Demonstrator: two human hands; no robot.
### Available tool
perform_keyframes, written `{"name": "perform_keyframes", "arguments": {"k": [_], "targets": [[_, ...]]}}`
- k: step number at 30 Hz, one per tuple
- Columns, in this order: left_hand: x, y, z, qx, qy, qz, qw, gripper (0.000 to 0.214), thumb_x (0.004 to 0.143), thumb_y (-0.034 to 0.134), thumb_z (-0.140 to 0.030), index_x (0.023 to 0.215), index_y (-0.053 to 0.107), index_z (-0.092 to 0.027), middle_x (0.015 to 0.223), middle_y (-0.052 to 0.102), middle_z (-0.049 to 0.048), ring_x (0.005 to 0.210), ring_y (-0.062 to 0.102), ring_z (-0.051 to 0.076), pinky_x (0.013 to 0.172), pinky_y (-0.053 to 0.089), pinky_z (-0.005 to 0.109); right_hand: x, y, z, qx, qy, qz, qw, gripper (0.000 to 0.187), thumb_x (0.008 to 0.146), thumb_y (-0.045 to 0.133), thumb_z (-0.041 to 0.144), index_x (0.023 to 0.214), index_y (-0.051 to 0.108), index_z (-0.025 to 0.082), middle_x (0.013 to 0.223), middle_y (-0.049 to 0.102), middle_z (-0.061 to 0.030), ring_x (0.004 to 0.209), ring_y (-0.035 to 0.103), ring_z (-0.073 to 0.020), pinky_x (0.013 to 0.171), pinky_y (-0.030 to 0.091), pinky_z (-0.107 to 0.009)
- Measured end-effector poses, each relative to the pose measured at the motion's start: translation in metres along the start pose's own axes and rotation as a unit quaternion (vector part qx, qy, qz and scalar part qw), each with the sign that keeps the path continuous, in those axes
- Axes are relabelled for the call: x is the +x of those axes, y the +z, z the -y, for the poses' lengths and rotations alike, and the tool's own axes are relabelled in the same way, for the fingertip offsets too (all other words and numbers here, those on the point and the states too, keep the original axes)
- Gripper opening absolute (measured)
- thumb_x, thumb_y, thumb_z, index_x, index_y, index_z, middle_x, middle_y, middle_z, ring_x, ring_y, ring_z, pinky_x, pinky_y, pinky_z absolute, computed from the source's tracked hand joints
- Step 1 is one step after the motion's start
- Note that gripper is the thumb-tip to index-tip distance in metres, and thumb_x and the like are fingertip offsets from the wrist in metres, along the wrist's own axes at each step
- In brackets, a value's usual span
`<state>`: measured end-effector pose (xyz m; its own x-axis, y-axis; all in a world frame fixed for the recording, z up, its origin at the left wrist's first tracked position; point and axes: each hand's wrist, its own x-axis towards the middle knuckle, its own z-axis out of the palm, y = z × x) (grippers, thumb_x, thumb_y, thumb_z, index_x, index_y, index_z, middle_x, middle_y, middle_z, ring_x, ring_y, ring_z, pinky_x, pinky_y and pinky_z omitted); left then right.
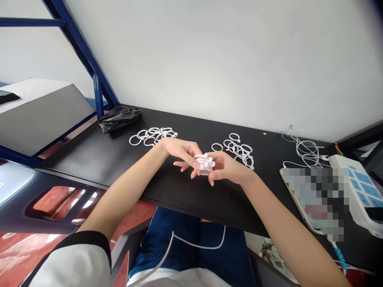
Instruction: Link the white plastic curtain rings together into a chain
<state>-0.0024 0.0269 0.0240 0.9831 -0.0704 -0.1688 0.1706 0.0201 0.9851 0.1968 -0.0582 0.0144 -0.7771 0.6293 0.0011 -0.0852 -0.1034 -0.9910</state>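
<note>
Above the middle of the black desk, my left hand [185, 154] and my right hand [225, 167] meet around a small stack of white plastic rings [205, 162]. The rings lie on top of one another, with their small knobs bunched on the side facing me. My left thumb and fingers close on the stack from the left. From the right, my right thumb and fingers grip it too. One pile of loose white rings [150, 136] lies beyond my left hand. Another group of white rings [238, 148] is spread out behind my right hand.
A crumpled black plastic bag [119, 119] sits at the desk's [185, 199] back left. On the right lie a pixelated phone or tablet [314, 199], a white power strip [359, 187] and a tangled white cable [308, 153]. The wall [224, 67] closes off the back.
</note>
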Motion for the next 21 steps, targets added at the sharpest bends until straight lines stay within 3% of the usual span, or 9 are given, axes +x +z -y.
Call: {"name": "perform_keyframes", "arguments": {"k": [2,5,11,16,21], "targets": [[-0.003,0.007,-0.010,0.022,-0.006,0.011,1.000,0.030,0.086,0.069,-0.043,0.096,0.078,-0.016,0.082,0.077,0.0087,0.031,0.045,0.003,0.051,0.056,0.018,0.001,0.005,-0.002,0.030,-0.015,-0.004,0.999,0.053,0.077,0.069,0.064,0.092,0.069,0.013,0.090,0.076,-0.0110,0.078,0.072,-0.0203,0.053,0.055,-0.024],[-0.005,0.024,-0.026,0.039,-0.019,0.027,0.999,0.031,0.089,0.064,-0.042,0.105,0.077,-0.018,0.093,0.077,0.0090,0.031,0.044,0.004,0.046,0.054,0.018,0.001,0.016,-0.003,0.065,-0.050,-0.013,0.997,0.083,0.074,0.035,0.090,0.067,0.065,0.013,0.059,0.069,-0.0081,0.048,0.064,-0.0161,0.042,0.047,-0.024],[-0.004,0.043,-0.041,0.023,0.009,0.036,0.999,0.028,0.093,0.060,-0.034,0.110,0.076,-0.019,0.095,0.077,0.0089,0.032,0.047,0.004,0.051,0.060,0.018,0.000,0.033,0.000,0.101,-0.091,-0.041,0.990,0.089,0.077,0.020,0.092,0.050,0.058,0.016,0.040,0.054,-0.0051,0.035,0.051,-0.0139,0.031,0.032,-0.022],[0.000,0.037,-0.029,-0.037,0.035,0.068,0.996,0.029,0.090,0.065,-0.041,0.106,0.078,-0.021,0.095,0.078,0.0101,0.039,0.061,0.009,0.058,0.063,0.021,0.000,0.034,-0.001,0.148,-0.100,-0.055,0.982,0.089,0.075,0.011,0.093,0.037,0.046,0.021,0.029,0.036,-0.0014,0.031,0.039,-0.0121,0.035,0.036,-0.025],[0.007,0.033,-0.017,-0.079,0.040,0.042,0.995,0.031,0.087,0.068,-0.043,0.102,0.078,-0.018,0.103,0.076,0.0134,0.054,0.071,0.016,0.057,0.063,0.024,-0.002,0.028,0.002,0.114,-0.076,-0.069,0.988,0.084,0.081,0.025,0.087,0.041,0.053,0.019,0.032,0.040,-0.0015,0.034,0.045,-0.0132,0.035,0.034,-0.023]]}}
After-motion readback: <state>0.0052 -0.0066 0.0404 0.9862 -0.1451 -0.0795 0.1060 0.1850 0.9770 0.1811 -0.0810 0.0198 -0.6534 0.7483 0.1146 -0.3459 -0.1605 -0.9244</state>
